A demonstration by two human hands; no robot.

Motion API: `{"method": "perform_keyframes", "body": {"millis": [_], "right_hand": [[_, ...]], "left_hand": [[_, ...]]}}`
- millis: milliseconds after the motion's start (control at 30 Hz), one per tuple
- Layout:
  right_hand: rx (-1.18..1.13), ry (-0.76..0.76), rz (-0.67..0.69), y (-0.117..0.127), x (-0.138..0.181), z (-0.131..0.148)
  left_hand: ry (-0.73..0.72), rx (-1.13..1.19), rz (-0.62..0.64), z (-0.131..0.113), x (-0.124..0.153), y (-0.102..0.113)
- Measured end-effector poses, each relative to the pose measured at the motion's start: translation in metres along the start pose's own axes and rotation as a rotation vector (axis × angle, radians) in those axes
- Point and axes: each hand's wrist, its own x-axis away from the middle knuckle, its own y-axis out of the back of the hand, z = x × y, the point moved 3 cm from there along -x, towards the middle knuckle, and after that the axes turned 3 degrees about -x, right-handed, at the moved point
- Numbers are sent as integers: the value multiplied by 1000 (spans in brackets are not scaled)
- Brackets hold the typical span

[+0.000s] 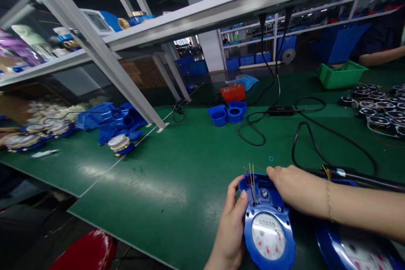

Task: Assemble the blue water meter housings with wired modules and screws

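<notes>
A blue water meter [268,228] with a white dial lies on the green table [177,168] right in front of me. My left hand [230,228] grips its left side, thumb on the housing. My right hand [295,189] rests over the meter's far right part, next to thin coloured wires [250,177] that stick up from the open compartment. A second blue meter [354,249] lies under my right forearm at the lower right. A black tool with a cable [357,175] lies just behind my right wrist.
Black cables [278,122] loop across the table's middle. Blue caps [228,114], a red box [233,92] and a green bin [341,74] stand farther back. More meters lie left [120,142] and right [379,109]. A metal shelf frame [104,59] slants overhead. Another person's arm [382,55] shows at far right.
</notes>
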Motion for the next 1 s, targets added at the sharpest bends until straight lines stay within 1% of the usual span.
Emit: {"method": "perform_keyframes", "body": {"millis": [100, 200, 300, 400, 467, 500, 600, 700, 833, 1000], "right_hand": [[54, -41, -7, 6, 2, 4], [117, -43, 42, 6, 3, 9], [187, -55, 100, 2, 4, 10], [165, -41, 90, -1, 4, 6], [85, -27, 90, 0, 3, 1], [17, -26, 110, 0, 1, -3], [-252, -40, 229, 4, -6, -13], [-471, -38, 337, 10, -15, -20], [-595, -48, 372, 12, -23, -24], [-746, -24, 418, 1, -27, -30]], "left_hand": [[4, 47, -24, 4, -2, 3], [17, 77, 45, 10, -7, 6], [-1, 31, 68, 13, -12, 10], [37, 42, 80, 10, -14, 11], [74, 108, 69, 6, -14, 10], [78, 139, 51, 4, -14, 10], [66, 175, 51, 3, -17, 10], [6, 172, 68, 8, -21, 15], [-66, 140, 36, 15, -24, 24], [-111, 98, 27, 16, -22, 28]]}}
